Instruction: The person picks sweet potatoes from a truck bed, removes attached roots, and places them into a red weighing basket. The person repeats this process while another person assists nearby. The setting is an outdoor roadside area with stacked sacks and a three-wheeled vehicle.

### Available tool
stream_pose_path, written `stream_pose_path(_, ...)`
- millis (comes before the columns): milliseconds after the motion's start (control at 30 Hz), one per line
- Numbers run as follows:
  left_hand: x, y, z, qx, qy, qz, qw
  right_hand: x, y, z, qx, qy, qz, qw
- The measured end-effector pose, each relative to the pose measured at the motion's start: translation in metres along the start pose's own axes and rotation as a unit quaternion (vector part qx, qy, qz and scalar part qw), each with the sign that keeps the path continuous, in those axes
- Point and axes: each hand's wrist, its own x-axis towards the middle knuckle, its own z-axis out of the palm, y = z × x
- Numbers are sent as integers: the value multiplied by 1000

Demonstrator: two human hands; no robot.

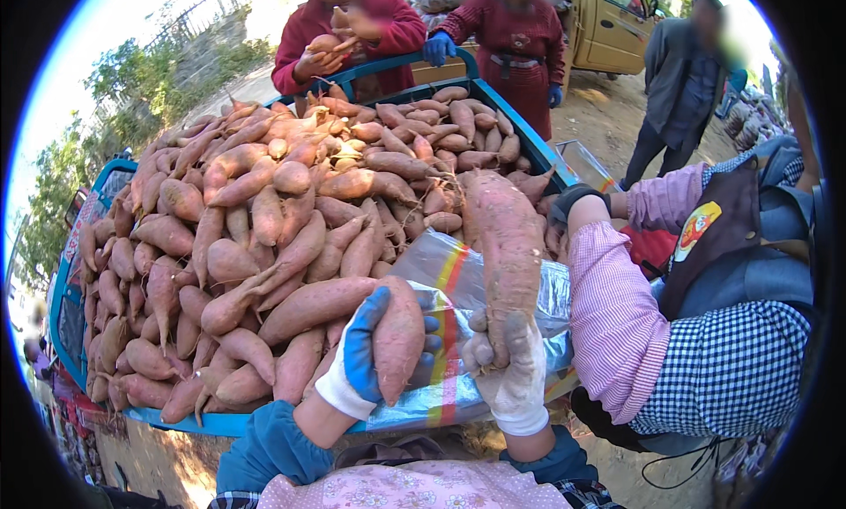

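My left hand (359,355), in a blue and white work glove, is closed round a plump reddish sweet potato (399,337). In a pale, soiled glove, my right hand (511,368) grips the narrow lower end of a much larger, long sweet potato (502,245) that stands upright. Both roots are held above the near edge of a truck bed. Beneath and between my hands lies a silvery plastic sheet (458,289) with red and yellow stripes. Just left of my left hand rises a large heap of sweet potatoes (238,245), dusted with soil.
A blue metal rim (520,121) borders the heap. Close on my right, a co-worker in a pink striped sleeve (617,324) reaches over the bed. Two people in red stand at the far end, one holding sweet potatoes (324,44). A yellow truck (612,24) is parked behind.
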Motion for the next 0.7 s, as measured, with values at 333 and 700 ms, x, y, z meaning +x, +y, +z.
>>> stream_pose_path(333, 6, 6, -5, -50, -8, 32, 998, 2, -4, 0, -32, -12, 22, 999)
stream_pose_path(700, 10, 6, -6, -69, -14, 105, 992, -5, -4, 20, -239, -84, 6, 967)
